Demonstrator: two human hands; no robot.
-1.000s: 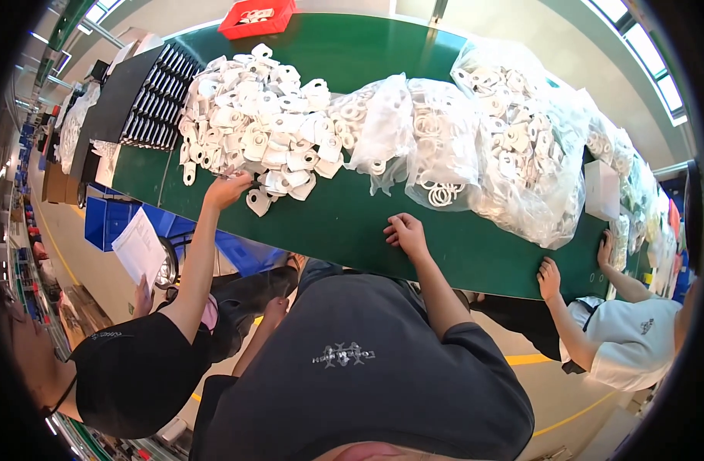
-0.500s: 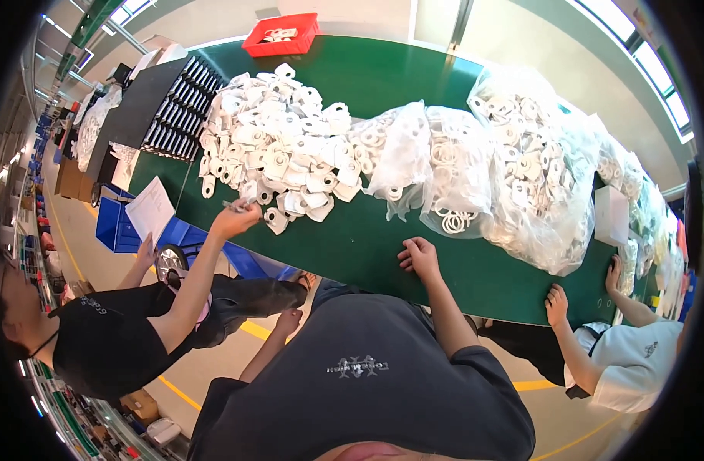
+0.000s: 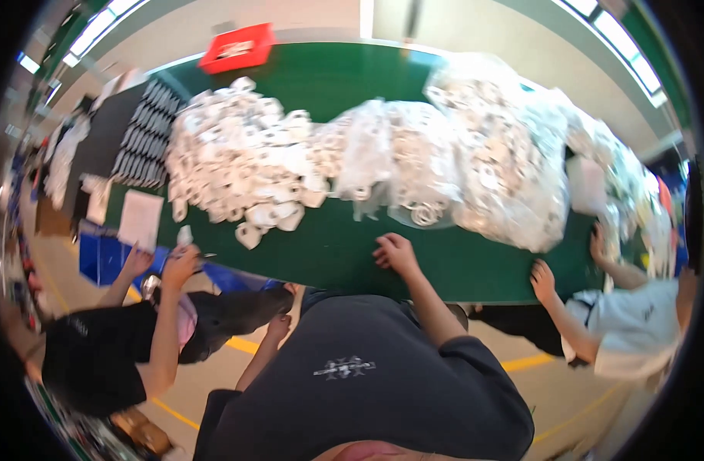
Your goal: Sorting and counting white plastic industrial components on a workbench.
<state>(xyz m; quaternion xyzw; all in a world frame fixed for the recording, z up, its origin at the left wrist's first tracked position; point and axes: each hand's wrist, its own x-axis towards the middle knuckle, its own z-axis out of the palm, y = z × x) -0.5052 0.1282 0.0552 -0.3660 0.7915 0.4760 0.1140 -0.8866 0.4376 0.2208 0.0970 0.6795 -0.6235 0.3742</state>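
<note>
My right hand (image 3: 395, 253) rests on the green table (image 3: 336, 250) near its front edge. Its fingers are loosely bent and a little apart, with nothing in them. Beyond it lie clear bags (image 3: 422, 154) of white rings and a heap of white plastic parts (image 3: 240, 157). My left hand (image 3: 278, 327) hangs low beside my body, off the table. Its fingers look curled in, slightly blurred, and no object shows in them.
At left, a person's hand (image 3: 181, 263) holds a small white part and a thin dark pen-like thing; their other hand holds a paper sheet (image 3: 140, 220). A black rack (image 3: 146, 134) and red bin (image 3: 236, 49) stand behind. Another person's hand (image 3: 544, 281) touches the table at right.
The view has turned slightly, shifting the table leftward. The left person's hand has drawn back from the heap toward the paper with a white part. My hands have hardly moved.
</note>
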